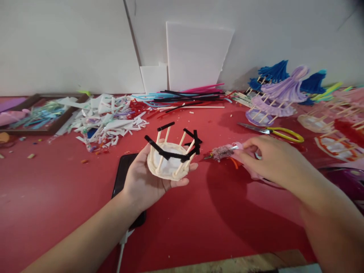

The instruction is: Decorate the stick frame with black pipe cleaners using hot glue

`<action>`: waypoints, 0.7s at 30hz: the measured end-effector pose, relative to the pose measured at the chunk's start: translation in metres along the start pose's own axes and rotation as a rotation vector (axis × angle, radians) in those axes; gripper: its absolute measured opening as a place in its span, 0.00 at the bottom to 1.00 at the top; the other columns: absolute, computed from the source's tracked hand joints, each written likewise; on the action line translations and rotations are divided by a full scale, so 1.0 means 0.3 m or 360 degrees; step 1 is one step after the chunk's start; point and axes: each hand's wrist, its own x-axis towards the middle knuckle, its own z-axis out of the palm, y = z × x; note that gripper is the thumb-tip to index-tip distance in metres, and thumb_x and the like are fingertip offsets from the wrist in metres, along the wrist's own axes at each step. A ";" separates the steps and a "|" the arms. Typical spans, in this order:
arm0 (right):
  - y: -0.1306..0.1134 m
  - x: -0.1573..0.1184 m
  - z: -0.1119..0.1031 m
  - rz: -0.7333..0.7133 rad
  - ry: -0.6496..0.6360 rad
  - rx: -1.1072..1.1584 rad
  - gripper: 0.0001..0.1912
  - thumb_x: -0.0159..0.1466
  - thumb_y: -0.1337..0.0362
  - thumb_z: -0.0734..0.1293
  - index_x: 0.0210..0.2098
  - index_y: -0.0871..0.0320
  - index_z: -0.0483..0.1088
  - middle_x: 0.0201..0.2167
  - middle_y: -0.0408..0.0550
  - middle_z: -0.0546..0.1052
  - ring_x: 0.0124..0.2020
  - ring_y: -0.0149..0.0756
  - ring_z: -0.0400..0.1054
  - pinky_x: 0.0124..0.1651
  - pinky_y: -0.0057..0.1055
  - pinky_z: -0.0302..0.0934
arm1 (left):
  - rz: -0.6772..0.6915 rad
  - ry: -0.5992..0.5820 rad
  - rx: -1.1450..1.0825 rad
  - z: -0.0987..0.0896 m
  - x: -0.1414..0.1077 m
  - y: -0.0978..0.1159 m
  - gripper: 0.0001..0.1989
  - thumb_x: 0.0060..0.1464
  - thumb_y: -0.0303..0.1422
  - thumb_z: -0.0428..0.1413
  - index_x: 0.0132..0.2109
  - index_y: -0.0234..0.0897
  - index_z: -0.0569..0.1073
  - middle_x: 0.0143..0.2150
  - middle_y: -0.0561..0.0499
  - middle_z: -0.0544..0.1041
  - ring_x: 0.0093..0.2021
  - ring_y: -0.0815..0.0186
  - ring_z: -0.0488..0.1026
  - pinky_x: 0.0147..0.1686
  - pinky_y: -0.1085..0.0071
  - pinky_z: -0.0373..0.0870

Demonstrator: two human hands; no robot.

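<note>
In my left hand (145, 174) rests a small craft frame (167, 171), a round cream-edged base with a white middle and several pale sticks standing up from it. Black fuzzy pipe-cleaner pieces (176, 155) run along the tops of the sticks, some joined and some apart. My fingers are curled beneath and around the base. To the right, my right hand (261, 155) has its fingers closed on a pink glue gun (253, 172). The gun's crusted nozzle (223, 152) points left toward the frame; its handle is partly hidden by my hand.
Yellow-handled scissors (284, 134) lie behind my right hand. Finished purple (281, 91) and blue craft pieces stand back right. White scraps (105, 117) and pipe cleaners (187, 96) lie along the wall. A black phone (122, 170) with a cable lies under my left hand.
</note>
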 end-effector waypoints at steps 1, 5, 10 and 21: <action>-0.020 0.011 -0.008 -0.0091 0.0117 0.0056 0.04 0.59 0.61 0.65 0.28 0.53 0.69 0.30 0.53 0.77 0.31 0.47 0.72 0.32 0.39 0.62 | 0.0020 0.0036 -0.0001 0.000 0.000 -0.001 0.19 0.56 0.35 0.50 0.46 0.27 0.77 0.45 0.39 0.82 0.48 0.42 0.77 0.34 0.58 0.81; -0.107 0.093 -0.020 -0.0570 0.0155 0.0178 0.08 0.63 0.65 0.62 0.33 0.55 0.74 0.31 0.51 0.79 0.33 0.43 0.73 0.36 0.36 0.64 | 0.0061 0.0233 0.0018 0.013 -0.001 -0.005 0.24 0.58 0.38 0.44 0.52 0.26 0.73 0.45 0.34 0.81 0.46 0.41 0.78 0.30 0.54 0.80; -0.182 0.232 0.035 -0.0871 -0.0326 -0.0012 0.13 0.65 0.69 0.60 0.39 0.59 0.76 0.38 0.52 0.79 0.40 0.40 0.72 0.41 0.33 0.61 | 0.0112 0.0372 0.0090 0.016 -0.003 -0.008 0.24 0.61 0.39 0.44 0.62 0.39 0.65 0.48 0.37 0.80 0.43 0.45 0.80 0.31 0.48 0.79; -0.182 0.302 0.151 -0.0900 -0.0365 -0.0003 0.08 0.58 0.72 0.63 0.34 0.59 0.74 0.32 0.51 0.79 0.33 0.38 0.70 0.34 0.31 0.56 | -0.0096 0.0036 0.0030 -0.023 -0.009 -0.012 0.30 0.64 0.48 0.42 0.64 0.34 0.60 0.47 0.32 0.80 0.46 0.41 0.78 0.26 0.55 0.80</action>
